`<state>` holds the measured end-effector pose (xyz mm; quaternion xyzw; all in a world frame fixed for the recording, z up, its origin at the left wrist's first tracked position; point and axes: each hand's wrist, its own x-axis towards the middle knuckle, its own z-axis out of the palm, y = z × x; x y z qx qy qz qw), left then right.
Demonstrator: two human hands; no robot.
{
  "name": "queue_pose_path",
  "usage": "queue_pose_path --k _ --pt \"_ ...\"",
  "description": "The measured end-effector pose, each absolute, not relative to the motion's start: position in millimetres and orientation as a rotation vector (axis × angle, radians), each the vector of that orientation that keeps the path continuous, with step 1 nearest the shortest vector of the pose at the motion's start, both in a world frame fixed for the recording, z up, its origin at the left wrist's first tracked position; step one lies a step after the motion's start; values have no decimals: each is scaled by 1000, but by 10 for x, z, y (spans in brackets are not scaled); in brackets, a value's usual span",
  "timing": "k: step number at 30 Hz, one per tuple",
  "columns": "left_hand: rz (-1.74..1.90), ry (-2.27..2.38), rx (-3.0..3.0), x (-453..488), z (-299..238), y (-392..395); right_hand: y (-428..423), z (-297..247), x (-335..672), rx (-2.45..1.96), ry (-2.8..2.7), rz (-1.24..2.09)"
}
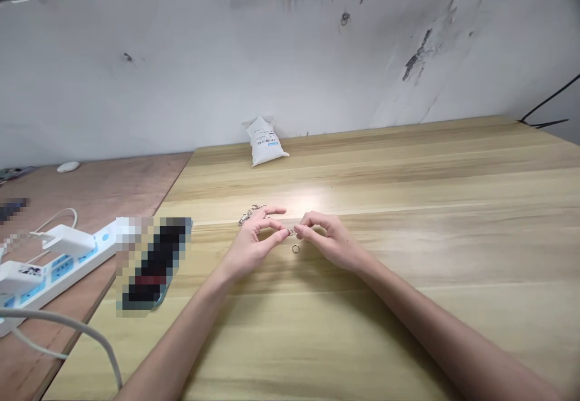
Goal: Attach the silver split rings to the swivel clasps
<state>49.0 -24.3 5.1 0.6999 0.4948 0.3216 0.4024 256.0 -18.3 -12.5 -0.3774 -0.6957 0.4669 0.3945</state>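
Note:
My left hand (251,245) and my right hand (328,242) meet above the pale wooden table (408,208), their fingertips pinching a tiny metal ring (292,232) between them. A loose silver metal chain (248,214) lies just beyond my left fingers. Below the pinch, a second small dark ring (296,249) rests on the wood, close to my right hand and not touched by it.
A white sealed bag (264,141) leans against the wall at the table's far edge. To the left, a pixelated object (154,265) lies near the table edge. A white power strip (58,274) with plugged-in chargers and cables sits on a lower plywood surface (90,189).

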Motion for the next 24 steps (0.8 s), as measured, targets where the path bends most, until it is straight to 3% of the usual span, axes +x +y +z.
queue_pose_path --k 12,16,24 --pt "895 1290 1628 553 34 -255 -204 -159 2471 -881 -2142 -14" --pt "874 1309 1598 555 19 -247 -218 -147 2456 -869 -2144 -10" --pt "770 1241 1541 564 79 -255 -245 -113 2516 -816 -2111 502"
